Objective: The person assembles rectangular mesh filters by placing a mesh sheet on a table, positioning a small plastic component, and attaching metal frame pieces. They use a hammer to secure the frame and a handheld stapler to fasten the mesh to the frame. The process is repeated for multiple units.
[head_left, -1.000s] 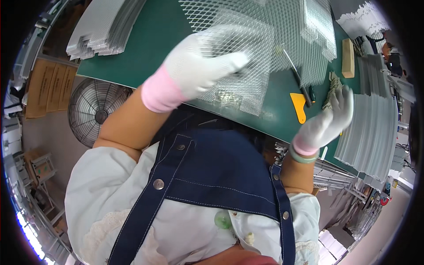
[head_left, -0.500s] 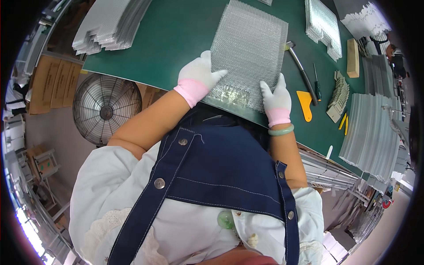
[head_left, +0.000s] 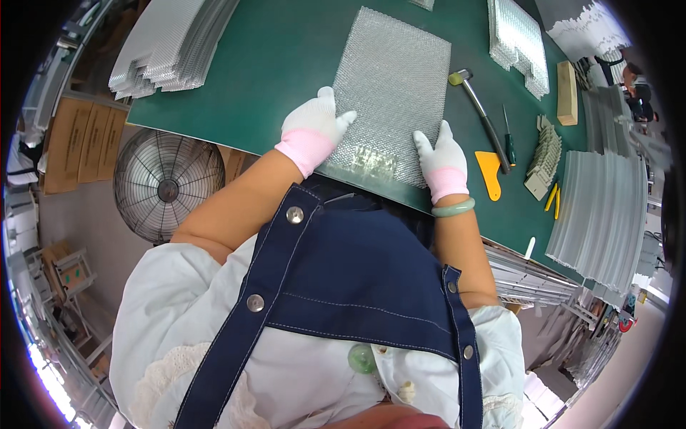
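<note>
A rectangular silver mesh sheet (head_left: pixel 393 86) with a fine honeycomb-like pattern lies on the green tabletop, its lower end by the near edge. My left hand (head_left: pixel 314 129), in a white glove with a pink cuff, rests along its left edge, thumb spread from the fingers. My right hand (head_left: pixel 441 161), gloved alike, sits at the lower right edge with thumb and fingers apart. Both hands look open against the sheet's sides; whether any fingertips reach under it is hidden. To the right of the sheet lies a hammer (head_left: pixel 482 118) with a yellowish head.
Stacks of silver mesh pieces stand at the far left (head_left: pixel 168 50) and far right (head_left: pixel 520 46). Right of my right hand lie a yellow scraper (head_left: pixel 489 171), a screwdriver (head_left: pixel 509 136), beige jagged pieces (head_left: pixel 541 157), yellow-handled pliers (head_left: pixel 553 197) and a wooden block (head_left: pixel 567 93). A floor fan (head_left: pixel 168 189) stands left of the table.
The sheet has shifted slightly left, away from the hammer, whose head now shows in full. Both hands have moved with it along its sides.
</note>
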